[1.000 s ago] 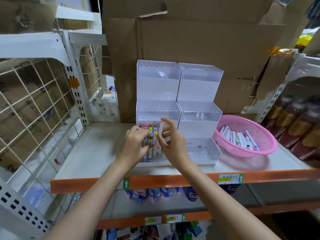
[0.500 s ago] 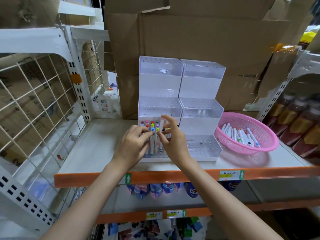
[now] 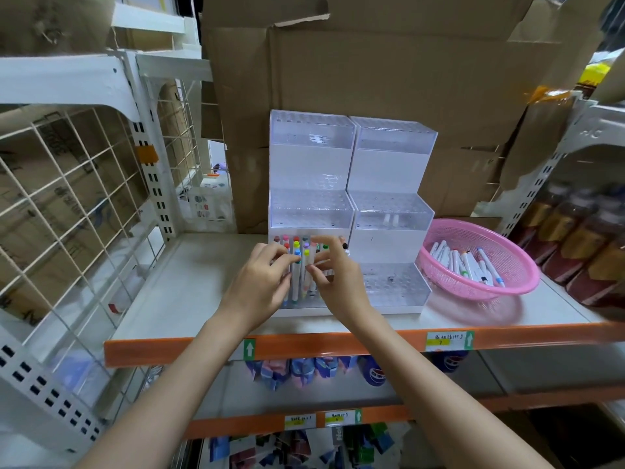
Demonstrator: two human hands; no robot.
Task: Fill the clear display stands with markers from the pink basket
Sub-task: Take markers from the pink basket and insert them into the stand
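Observation:
Two clear three-step display stands, the left stand (image 3: 311, 204) and the right stand (image 3: 392, 211), sit side by side on the shelf. The left stand's lowest step holds several upright markers (image 3: 297, 252) with coloured caps. My right hand (image 3: 334, 275) pinches one white marker (image 3: 313, 262) upright over that step. My left hand (image 3: 263, 282) rests its fingertips on the standing markers beside it. To the right, the pink basket (image 3: 507, 282) holds several loose markers (image 3: 466, 265). The right stand's steps look nearly bare.
The shelf board (image 3: 189, 286) has an orange front edge (image 3: 338, 343) with price labels. A white wire grid panel (image 3: 77, 204) closes the left side. Cardboard boxes (image 3: 389, 79) stand behind the stands. Brown bottles (image 3: 581, 238) stand at the right. Packaged goods fill the lower shelf.
The view has shifted slightly. Both hands stay over the left stand's lowest step, with the right hand still on the white marker, now a little lower among the others.

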